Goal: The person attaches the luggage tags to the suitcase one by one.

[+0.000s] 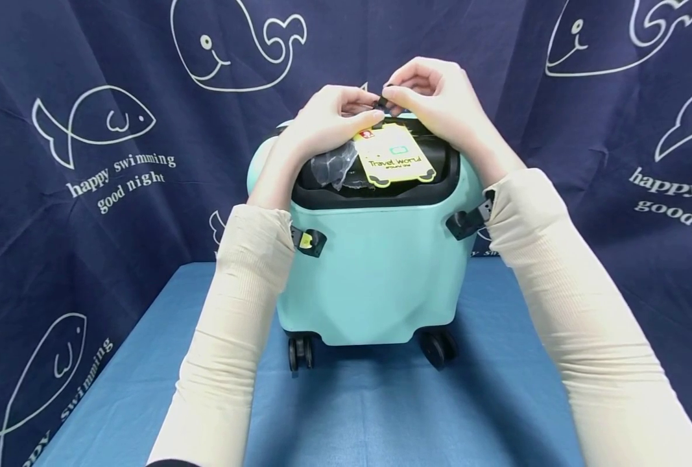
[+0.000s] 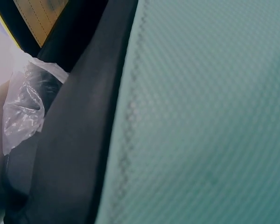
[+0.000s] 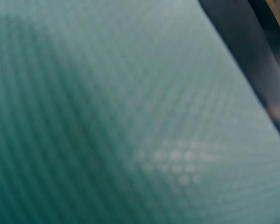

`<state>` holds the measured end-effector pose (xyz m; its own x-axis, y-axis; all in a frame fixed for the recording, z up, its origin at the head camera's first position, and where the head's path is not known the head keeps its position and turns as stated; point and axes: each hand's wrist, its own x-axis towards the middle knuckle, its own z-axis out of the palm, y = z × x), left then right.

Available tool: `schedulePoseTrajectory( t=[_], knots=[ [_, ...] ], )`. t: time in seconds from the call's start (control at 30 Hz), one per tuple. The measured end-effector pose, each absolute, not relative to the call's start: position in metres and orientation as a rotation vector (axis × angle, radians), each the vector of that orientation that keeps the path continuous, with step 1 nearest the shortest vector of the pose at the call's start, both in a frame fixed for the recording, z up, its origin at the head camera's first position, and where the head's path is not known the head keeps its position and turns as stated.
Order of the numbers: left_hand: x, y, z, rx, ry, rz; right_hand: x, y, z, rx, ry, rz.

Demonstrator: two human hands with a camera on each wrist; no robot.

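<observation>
A mint-green suitcase (image 1: 375, 272) stands upright on its black wheels. At its top, a yellow luggage tag (image 1: 395, 159) printed "Travel World" hangs over the black recessed handle area. My right hand (image 1: 446, 97) pinches a small black strap (image 1: 382, 101) between thumb and fingertips, just above the tag. From the other side my left hand (image 1: 327, 123) holds the same strap, its thumb at the tag's upper edge. Crumpled clear plastic wrap (image 1: 334, 165) covers part of the black handle beside the tag; it also shows in the left wrist view. The right wrist view has mostly green shell (image 3: 130, 93).
A blue cloth (image 1: 346, 408) covers the table under the suitcase. Behind it hangs a dark blue curtain (image 1: 124, 58) with white whale and fish drawings. Black wrist-camera mounts (image 1: 465, 224) sit close to the suitcase's front on both sides.
</observation>
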<state>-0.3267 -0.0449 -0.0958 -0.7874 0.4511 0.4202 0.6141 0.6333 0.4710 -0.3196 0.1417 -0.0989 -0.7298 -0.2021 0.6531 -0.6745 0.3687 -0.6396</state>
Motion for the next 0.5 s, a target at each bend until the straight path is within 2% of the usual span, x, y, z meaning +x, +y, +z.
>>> schedulePoseTrajectory(
  t=[0.5],
  knots=[
    [-0.3257, -0.0443, -0.0957, -0.856, -2.585, -1.014, -0.3206, 0.1449, -0.1004, 0.780, -2.147, 1.211]
  ],
)
